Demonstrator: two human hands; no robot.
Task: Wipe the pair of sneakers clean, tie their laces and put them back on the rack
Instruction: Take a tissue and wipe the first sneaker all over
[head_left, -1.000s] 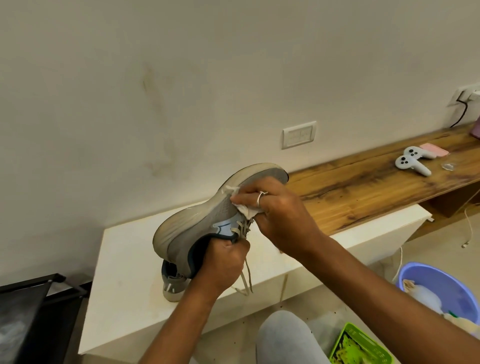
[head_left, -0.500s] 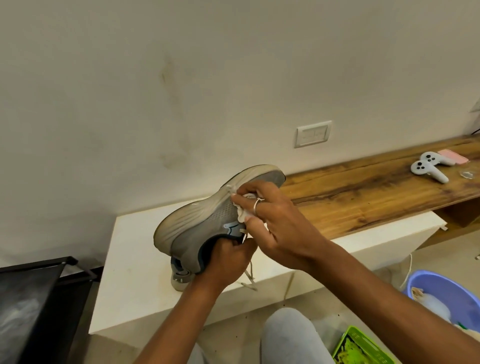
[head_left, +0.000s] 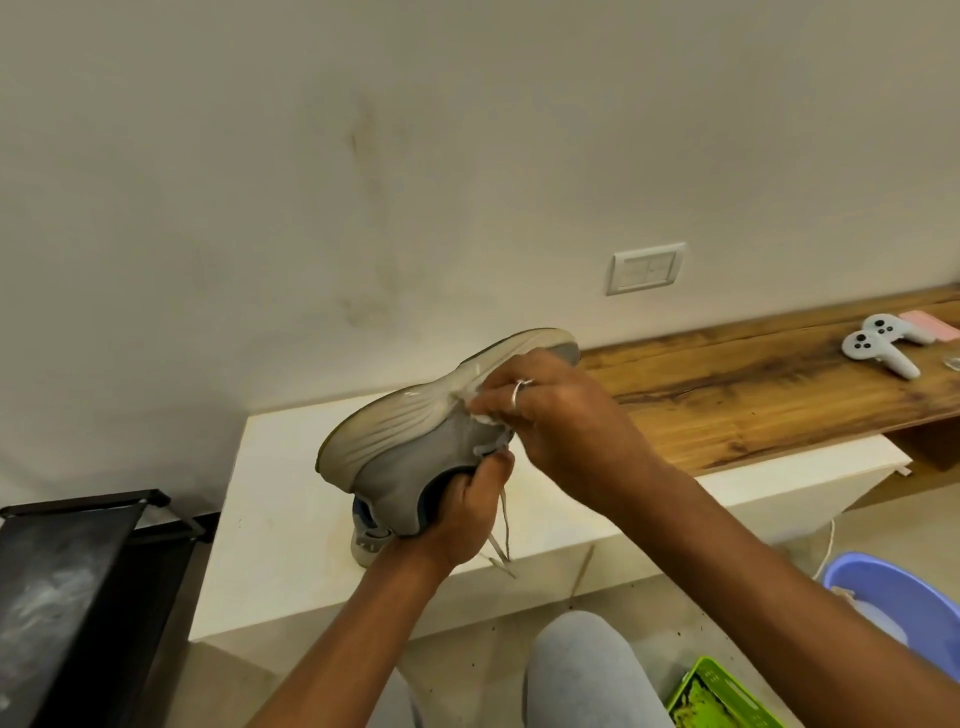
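Your left hand (head_left: 462, 519) comes up from below, forearm angled up and to the right, with its fingers curled tight around the collar of the grey sneaker (head_left: 415, 441), holding it in the air above the white bench (head_left: 291, 519). Your right hand (head_left: 561, 421) reaches in from the lower right, wrist bent, fingertips pinched together on a white cloth (head_left: 480, 413) pressed where the upper meets the midsole.

The sneaker lies on its side, sole turned up toward the wall; its long axis runs from the heel at lower left to the toe at upper right. Its laces (head_left: 501, 530) hang loose past your left wrist. The second sneaker (head_left: 366, 540) stands on the bench just behind the held one.

Compared with a second ago, the cloth sits higher, nearer the sole edge, and your left grip is unchanged.
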